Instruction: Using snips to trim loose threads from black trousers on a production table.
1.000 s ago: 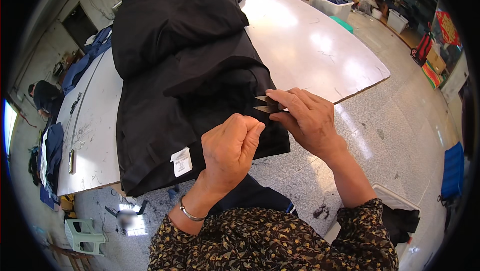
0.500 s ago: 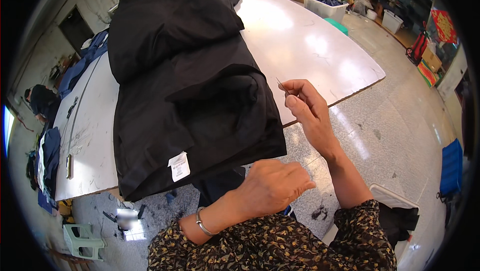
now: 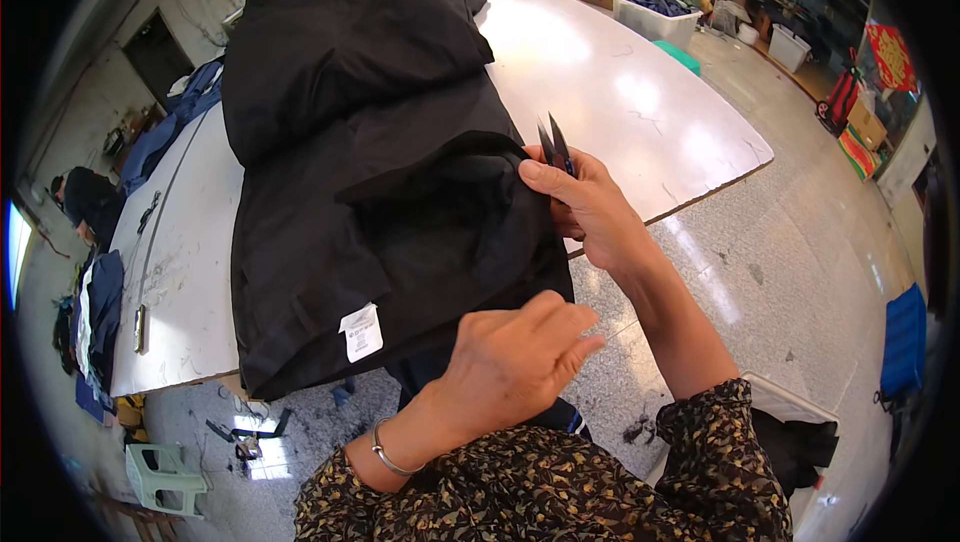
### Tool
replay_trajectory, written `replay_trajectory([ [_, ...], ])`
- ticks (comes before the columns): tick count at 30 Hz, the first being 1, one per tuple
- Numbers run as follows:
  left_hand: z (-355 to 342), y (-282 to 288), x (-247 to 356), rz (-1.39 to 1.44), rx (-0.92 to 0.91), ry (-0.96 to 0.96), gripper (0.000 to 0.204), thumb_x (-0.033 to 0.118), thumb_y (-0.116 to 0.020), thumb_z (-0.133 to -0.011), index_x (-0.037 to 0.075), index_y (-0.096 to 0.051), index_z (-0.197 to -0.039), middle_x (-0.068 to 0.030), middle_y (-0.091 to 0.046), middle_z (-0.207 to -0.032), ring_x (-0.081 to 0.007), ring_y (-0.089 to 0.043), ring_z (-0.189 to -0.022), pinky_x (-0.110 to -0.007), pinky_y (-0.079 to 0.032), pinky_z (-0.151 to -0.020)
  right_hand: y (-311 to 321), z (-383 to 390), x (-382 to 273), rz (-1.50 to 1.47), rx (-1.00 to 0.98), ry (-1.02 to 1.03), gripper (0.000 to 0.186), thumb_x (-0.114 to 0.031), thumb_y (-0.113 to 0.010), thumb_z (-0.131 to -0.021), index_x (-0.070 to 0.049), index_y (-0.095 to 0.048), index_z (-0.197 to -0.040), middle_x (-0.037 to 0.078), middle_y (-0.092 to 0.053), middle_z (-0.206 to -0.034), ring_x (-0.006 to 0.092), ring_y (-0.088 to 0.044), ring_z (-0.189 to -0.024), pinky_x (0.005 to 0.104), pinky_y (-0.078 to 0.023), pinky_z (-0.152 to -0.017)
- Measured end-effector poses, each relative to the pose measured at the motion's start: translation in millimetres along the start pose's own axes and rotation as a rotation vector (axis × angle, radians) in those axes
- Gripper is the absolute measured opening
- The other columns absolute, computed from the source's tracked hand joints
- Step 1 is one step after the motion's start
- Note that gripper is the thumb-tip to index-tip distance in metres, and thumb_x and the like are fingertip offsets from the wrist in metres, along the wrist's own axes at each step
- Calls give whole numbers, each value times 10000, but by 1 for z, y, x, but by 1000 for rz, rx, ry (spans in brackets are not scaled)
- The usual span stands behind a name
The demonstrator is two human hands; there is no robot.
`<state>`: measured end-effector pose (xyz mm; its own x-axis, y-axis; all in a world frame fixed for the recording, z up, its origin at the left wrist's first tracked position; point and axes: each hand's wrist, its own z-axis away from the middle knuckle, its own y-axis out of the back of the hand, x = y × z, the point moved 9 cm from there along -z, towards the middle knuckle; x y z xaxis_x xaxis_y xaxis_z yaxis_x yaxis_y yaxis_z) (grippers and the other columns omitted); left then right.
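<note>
I judge this as trimming: the right hand (image 3: 592, 207) closes round slightly parted snips (image 3: 560, 144) at the garment's (image 3: 305, 227) edge on the table (image 3: 610, 102), the left hand (image 3: 520, 354) half-curls, contents unclear, and cutting calls for turning blades clothward.

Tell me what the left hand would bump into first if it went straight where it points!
Probably the right forearm: the left hand points right and a little up, toward it. Depth is unclear, though, so it might pass over or under.

Your right hand (image 3: 596, 210) is hiding most of the handle of the snips (image 3: 560, 146); print on the white label (image 3: 362, 333) is too small for you.
</note>
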<state>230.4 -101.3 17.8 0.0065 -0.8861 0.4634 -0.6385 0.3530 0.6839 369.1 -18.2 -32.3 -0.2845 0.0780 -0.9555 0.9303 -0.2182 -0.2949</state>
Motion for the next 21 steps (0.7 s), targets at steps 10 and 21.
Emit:
replay_trajectory([
  [10, -10, 77, -81, -142, 373, 325, 91, -13, -639, -908, 2, -669, -993, -31, -620, -793, -65, -480, -580, -227, -386, -553, 3, -9, 20, -55, -59, -171, 299, -327, -839, -784, -228, -559, -815, -134, -474, -660, -8, -357, -512, 189, -241, -477],
  [21, -37, 66, -85, -69, 412, 264, 132, 17, -694, -884, 1, -683, -1015, -32, -601, -853, -81, -524, -647, -242, -441, -617, 2, -4, 15, -81, -41, -138, 416, -289, -824, -814, -168, -601, -1143, -139, -461, -696, -6, -345, -522, 188, -254, -494],
])
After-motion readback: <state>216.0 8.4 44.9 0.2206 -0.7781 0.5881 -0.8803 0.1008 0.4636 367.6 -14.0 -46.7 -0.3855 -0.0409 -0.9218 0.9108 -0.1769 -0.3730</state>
